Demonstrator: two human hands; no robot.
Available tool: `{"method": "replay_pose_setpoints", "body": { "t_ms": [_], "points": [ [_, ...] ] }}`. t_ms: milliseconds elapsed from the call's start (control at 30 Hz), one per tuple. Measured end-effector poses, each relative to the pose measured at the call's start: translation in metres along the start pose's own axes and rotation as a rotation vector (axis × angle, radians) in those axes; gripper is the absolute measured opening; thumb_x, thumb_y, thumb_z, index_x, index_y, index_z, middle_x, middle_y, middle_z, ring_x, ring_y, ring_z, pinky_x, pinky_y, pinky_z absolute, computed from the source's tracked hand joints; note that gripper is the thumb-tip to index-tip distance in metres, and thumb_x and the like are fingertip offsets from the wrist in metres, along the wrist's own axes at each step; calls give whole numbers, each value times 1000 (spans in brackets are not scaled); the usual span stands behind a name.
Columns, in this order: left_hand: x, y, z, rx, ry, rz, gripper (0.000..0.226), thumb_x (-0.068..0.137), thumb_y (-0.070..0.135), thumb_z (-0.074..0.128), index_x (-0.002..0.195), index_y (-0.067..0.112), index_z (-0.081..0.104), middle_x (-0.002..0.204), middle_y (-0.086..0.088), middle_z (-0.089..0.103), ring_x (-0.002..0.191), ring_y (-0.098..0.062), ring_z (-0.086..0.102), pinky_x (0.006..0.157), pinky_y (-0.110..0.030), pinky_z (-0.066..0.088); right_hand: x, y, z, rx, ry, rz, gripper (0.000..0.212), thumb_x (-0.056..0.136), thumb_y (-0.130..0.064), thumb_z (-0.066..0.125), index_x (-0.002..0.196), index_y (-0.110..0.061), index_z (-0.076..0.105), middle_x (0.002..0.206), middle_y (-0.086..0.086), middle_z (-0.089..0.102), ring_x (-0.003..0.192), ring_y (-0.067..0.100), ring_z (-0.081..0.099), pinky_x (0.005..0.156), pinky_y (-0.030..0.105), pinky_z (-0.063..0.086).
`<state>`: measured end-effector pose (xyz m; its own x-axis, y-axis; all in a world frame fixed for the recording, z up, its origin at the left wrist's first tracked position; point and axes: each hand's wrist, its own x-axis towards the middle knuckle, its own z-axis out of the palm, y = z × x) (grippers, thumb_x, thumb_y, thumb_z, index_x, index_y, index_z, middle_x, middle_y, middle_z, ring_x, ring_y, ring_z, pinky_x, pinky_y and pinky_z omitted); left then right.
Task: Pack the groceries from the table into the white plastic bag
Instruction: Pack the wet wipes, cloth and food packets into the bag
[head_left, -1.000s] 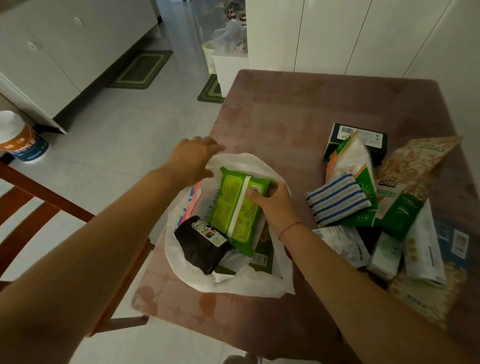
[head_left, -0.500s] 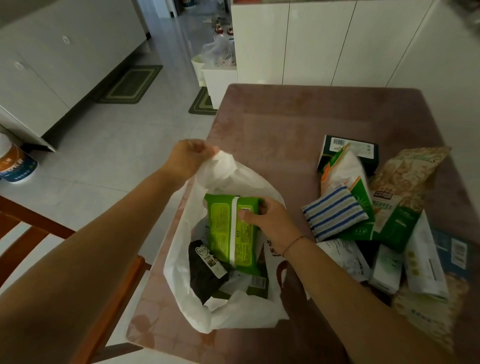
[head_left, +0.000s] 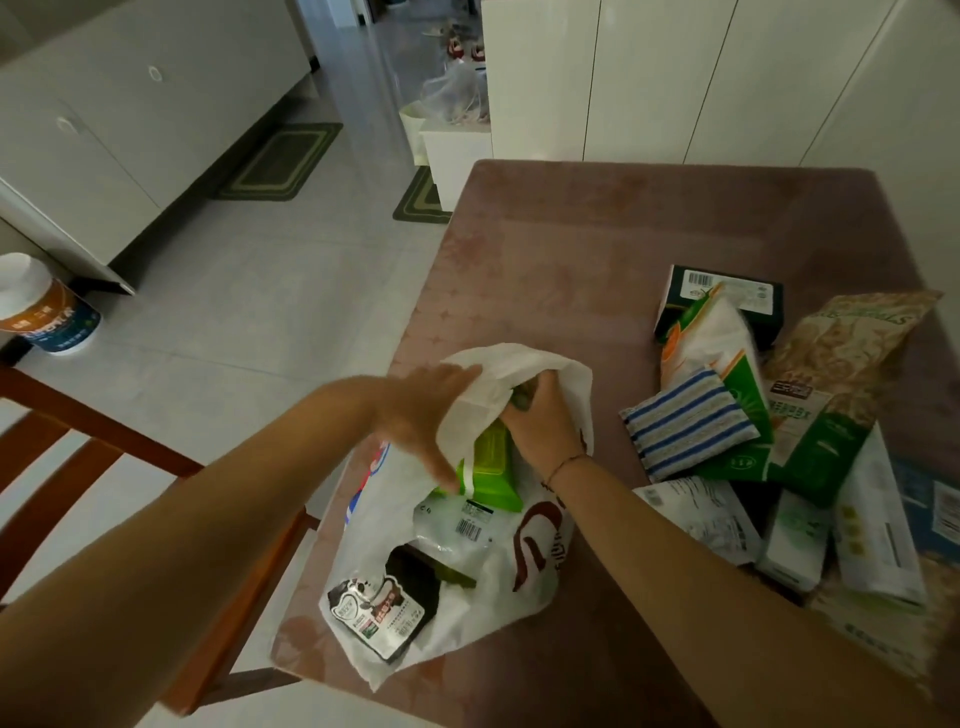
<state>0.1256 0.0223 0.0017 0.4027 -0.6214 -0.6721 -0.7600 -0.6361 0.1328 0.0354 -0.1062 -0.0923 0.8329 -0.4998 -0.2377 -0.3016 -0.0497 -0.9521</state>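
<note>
The white plastic bag lies at the table's near left edge, mouth toward me. My left hand grips the bag's far rim and lifts it. My right hand is inside the bag, closed on the top end of a bright green packet. A black pouch and a clear barcoded packet lie in the bag's mouth. On the table to the right wait a blue-striped cloth, a white-and-green bag, a dark green box, a tan snack bag and several white packets.
The mauve table has a wooden chair at its left side. A paint tub stands on the tiled floor at far left. White cabinets line the back wall and a white bin stands beyond the table.
My left hand has pulled the bag's far rim up and over the green packet. My right hand has pushed the packet deeper into the bag.
</note>
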Motion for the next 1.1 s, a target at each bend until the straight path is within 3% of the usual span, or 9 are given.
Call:
{"method": "replay_pose_setpoints", "body": {
  "t_ms": [167,267,433,533,633,700,833,967,1100],
  "points": [
    [4,-1,61,129,279,-98,129,63,50,78,146,27,-18,159,-5,-1,142,-33,19,109,-54,31,3,0,-21,-178,1,-87,53,82,-20,66,129,-16,41,129,6,57,118,23,54,100,42,47],
    [11,0,74,172,527,-96,98,77,45,68,148,26,5,155,-2,21,131,-28,39,101,-44,43,-5,-6,-33,-336,9,-173,44,84,-19,64,123,-12,46,124,6,57,114,23,55,94,32,47],
    [8,-12,59,48,528,34,47,87,29,61,132,19,52,141,2,48,120,-24,51,97,-38,44,-28,-9,-60,-594,25,-335,36,85,-16,59,118,-10,47,120,9,56,107,25,55,88,31,48],
    [2,-15,44,-289,657,-26,22,89,19,60,108,12,69,104,-9,69,90,-24,65,77,-30,49,-41,-14,-74,-563,21,-339,49,85,-15,60,131,-15,43,127,5,54,116,20,52,92,29,46],
    [-2,-6,22,-926,706,-208,14,91,13,55,93,9,69,72,-6,64,52,-11,55,45,-14,42,-49,-22,-82,-425,-63,-204,52,87,-16,58,136,-22,40,124,1,55,107,14,55,86,28,49],
    [1,-6,15,-1148,699,-297,15,91,14,55,82,9,66,65,-4,59,43,-8,56,35,-12,39,-51,-23,-81,-343,-136,-133,49,89,-17,56,135,-22,42,118,0,58,95,10,56,79,25,51],
    [1,-10,31,-1123,642,-300,16,92,16,54,95,9,68,76,-5,63,69,-17,59,56,-21,46,-65,-18,-66,-439,-156,-184,32,88,-20,58,120,-20,56,106,-1,65,91,12,61,85,33,53],
    [-2,-19,57,-1131,627,-331,19,93,20,52,99,13,68,88,-8,65,78,-20,58,66,-29,45,-105,-5,-39,-580,-499,-300,36,85,-31,62,120,-19,59,117,0,63,104,10,56,93,28,46],
    [-14,-14,69,-1083,671,-255,19,91,28,57,102,16,67,90,-5,65,81,-20,59,65,-26,45,-136,16,-13,-1039,-792,-589,55,81,-53,59,122,-17,57,118,5,59,115,22,45,105,38,25]
  ]
}}
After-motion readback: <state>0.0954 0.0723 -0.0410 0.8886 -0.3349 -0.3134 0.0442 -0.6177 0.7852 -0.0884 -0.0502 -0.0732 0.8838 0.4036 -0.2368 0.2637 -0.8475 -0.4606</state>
